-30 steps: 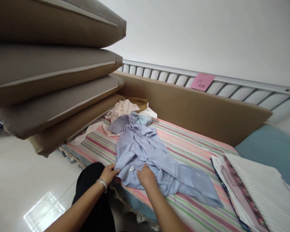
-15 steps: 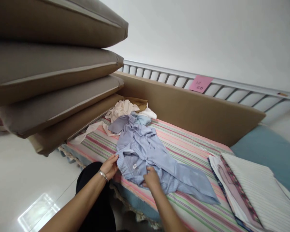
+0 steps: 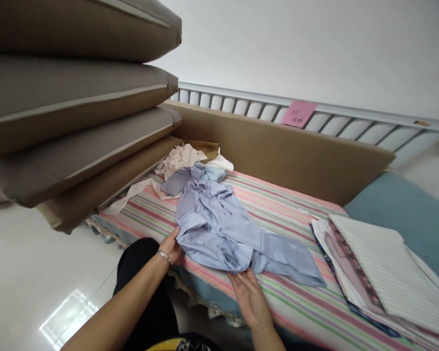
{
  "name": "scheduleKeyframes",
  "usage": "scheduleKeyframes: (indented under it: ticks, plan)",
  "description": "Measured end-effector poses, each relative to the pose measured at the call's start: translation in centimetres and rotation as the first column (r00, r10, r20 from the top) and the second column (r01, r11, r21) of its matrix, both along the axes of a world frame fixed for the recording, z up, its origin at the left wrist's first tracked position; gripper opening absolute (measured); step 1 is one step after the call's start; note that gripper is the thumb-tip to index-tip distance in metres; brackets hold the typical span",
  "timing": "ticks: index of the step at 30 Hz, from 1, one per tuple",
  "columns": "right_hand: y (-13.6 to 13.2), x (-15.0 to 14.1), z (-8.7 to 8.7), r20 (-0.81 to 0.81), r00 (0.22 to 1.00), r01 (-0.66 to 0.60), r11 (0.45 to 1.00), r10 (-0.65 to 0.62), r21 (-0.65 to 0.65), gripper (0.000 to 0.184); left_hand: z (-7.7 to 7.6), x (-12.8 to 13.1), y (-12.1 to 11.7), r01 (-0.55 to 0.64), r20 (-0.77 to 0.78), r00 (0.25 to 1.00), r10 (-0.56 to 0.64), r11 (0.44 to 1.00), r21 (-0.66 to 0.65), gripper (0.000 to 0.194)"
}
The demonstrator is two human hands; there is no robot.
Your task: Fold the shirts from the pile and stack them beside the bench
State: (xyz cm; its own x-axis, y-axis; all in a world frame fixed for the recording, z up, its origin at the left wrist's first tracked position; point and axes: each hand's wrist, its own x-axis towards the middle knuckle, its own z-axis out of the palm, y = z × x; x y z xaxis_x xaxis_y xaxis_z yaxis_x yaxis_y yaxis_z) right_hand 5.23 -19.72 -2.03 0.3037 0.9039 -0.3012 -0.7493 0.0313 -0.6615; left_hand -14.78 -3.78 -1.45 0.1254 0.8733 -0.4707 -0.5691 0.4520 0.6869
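Light-blue garment [image 3: 219, 226] on pink-, green- and white-striped cover [image 3: 278, 195]

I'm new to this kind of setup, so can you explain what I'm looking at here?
There's no machine here: these are a person's bare hands, seen by one camera worn on the head, looking forward and down. A striped cover bears a light blue garment. The left hand is at its near left edge; the right hand, palm up, has its fingers at the near edge. I can't tell how firmly either grips. Beyond lies rumpled cream cloth; on the right, a stack of folded fabrics. Big brown cushions are piled at left.
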Motion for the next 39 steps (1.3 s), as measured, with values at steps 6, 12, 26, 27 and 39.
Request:
scheduleKeyframes:
  ticks: [6,12,26,27,39]
  plan:
    - [-0.2,0.1,0.1,-0.080,0.991,-0.114,0.990,0.107,-0.081,0.034,0.1,-2.1,0.3,-0.106,-0.345,0.926,0.153,0.983,0.153,0.012]
    - [0.4,-0.4,2.4,0.091,0.984,-0.114,0.936,0.152,-0.334,0.064,1.9,-3.5,-3.0,0.543,-0.758,0.628,0.179,0.596,0.591,0.030]
    - [0.2,0.6,2.2,-0.050,0.998,-0.029,0.997,0.025,-0.077,0.020,0.6,-3.7,-2.1,0.800,-0.876,0.356,0.324,0.379,0.465,0.015]
    - [0.1,0.7,2.0,-0.081,0.996,-0.028,0.997,0.022,-0.066,0.019,0.8,-3.9,-1.9,0.750,-0.850,0.420,0.318,0.406,0.522,0.014]
    - [-1.6,3.3,0.3,0.340,0.891,-0.144,0.898,0.300,-0.415,0.034,1.5,-4.9,-3.2,0.843,-0.905,0.321,0.279,0.351,0.407,0.017]
